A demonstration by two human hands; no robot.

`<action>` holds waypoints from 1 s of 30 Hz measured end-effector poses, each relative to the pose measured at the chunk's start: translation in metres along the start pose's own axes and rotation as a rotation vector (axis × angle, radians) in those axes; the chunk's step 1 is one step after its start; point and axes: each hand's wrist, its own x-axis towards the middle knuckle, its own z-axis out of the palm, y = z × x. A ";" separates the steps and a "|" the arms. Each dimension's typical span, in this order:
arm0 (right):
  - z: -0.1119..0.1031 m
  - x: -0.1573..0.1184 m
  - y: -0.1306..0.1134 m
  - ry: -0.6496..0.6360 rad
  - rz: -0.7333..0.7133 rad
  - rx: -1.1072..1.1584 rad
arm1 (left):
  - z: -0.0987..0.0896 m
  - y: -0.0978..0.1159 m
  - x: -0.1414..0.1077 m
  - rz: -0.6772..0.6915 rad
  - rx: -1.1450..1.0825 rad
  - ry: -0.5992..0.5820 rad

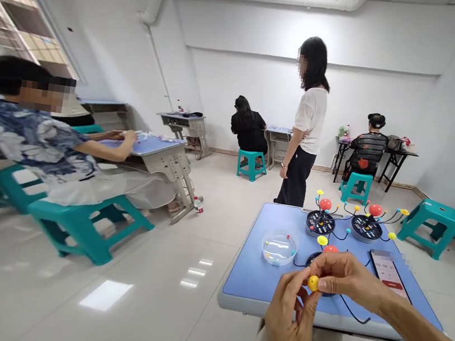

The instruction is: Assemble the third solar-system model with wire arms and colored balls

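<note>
A small yellow ball (313, 283) with a tiny hole is pinched between the fingertips of my left hand (291, 309) and my right hand (342, 274), above the near edge of the blue desk (244, 274). Behind my right hand, partly hidden, stands a model with a red ball (330, 249), a yellow cup (322, 241) and black curved arms. Left of it lies a clear round dish (280, 248) with a few small coloured beads. Two more models, with black round bases (320, 223) (366, 228) and red balls, stand at the back of the desk.
A phone (390, 275) lies at the desk's right side. Someone in a white top (311, 120) stands behind the desk. At left, a seated person (57, 146) works at another desk (150, 145). Green stools (434, 219) stand around.
</note>
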 end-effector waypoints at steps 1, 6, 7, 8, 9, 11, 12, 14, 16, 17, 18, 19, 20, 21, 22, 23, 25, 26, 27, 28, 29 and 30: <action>0.000 -0.008 0.006 0.033 -0.017 0.027 | 0.004 0.003 -0.002 0.009 -0.006 -0.009; -0.003 -0.045 0.034 0.185 -0.063 0.169 | 0.028 0.008 -0.021 0.038 -0.010 -0.032; -0.004 -0.051 0.038 0.215 -0.052 0.169 | 0.033 0.008 -0.024 0.044 -0.012 -0.042; -0.006 -0.057 0.040 0.246 -0.036 0.154 | 0.037 0.008 -0.027 0.044 -0.018 -0.059; -0.009 -0.061 0.041 0.278 -0.017 0.123 | 0.042 0.007 -0.030 0.035 -0.026 -0.077; -0.022 -0.068 0.039 0.350 0.010 0.019 | 0.049 0.007 -0.030 0.003 -0.041 -0.112; -0.031 -0.070 0.037 0.390 0.013 -0.051 | 0.051 0.007 -0.028 -0.020 -0.042 -0.123; -0.055 -0.071 0.033 0.471 -0.002 -0.204 | 0.056 0.004 -0.021 -0.073 -0.028 -0.124; -0.083 -0.067 0.032 0.519 -0.011 -0.344 | 0.062 -0.001 -0.011 -0.137 -0.009 -0.157; -0.097 -0.063 0.032 0.525 -0.006 -0.405 | 0.066 -0.005 -0.007 -0.172 0.001 -0.190; -0.109 -0.058 0.034 0.529 0.000 -0.470 | 0.071 -0.009 -0.004 -0.207 0.011 -0.228; -0.119 -0.053 0.037 0.531 -0.003 -0.539 | 0.077 -0.014 -0.002 -0.241 0.024 -0.267; -0.128 -0.047 0.040 0.527 -0.008 -0.605 | 0.083 -0.018 -0.001 -0.269 0.038 -0.296; -0.135 -0.040 0.043 0.520 -0.018 -0.663 | 0.089 -0.021 -0.001 -0.292 0.052 -0.314; -0.141 -0.034 0.047 0.506 -0.030 -0.710 | 0.095 -0.023 -0.002 -0.304 0.061 -0.326; -0.145 -0.028 0.049 0.486 -0.037 -0.743 | 0.101 -0.025 -0.005 -0.302 0.065 -0.337; -0.149 -0.019 0.052 0.447 -0.044 -0.782 | 0.109 -0.025 -0.011 -0.275 0.067 -0.357; -0.150 -0.015 0.053 0.436 -0.047 -0.797 | 0.111 -0.025 -0.015 -0.258 0.074 -0.371; -0.151 -0.012 0.053 0.429 -0.049 -0.812 | 0.113 -0.025 -0.019 -0.242 0.087 -0.391; -0.152 -0.010 0.053 0.427 -0.048 -0.825 | 0.114 -0.025 -0.023 -0.230 0.105 -0.414; -0.153 -0.009 0.053 0.429 -0.046 -0.831 | 0.116 -0.026 -0.027 -0.222 0.122 -0.436; -0.155 -0.007 0.054 0.430 -0.044 -0.826 | 0.117 -0.028 -0.031 -0.220 0.135 -0.455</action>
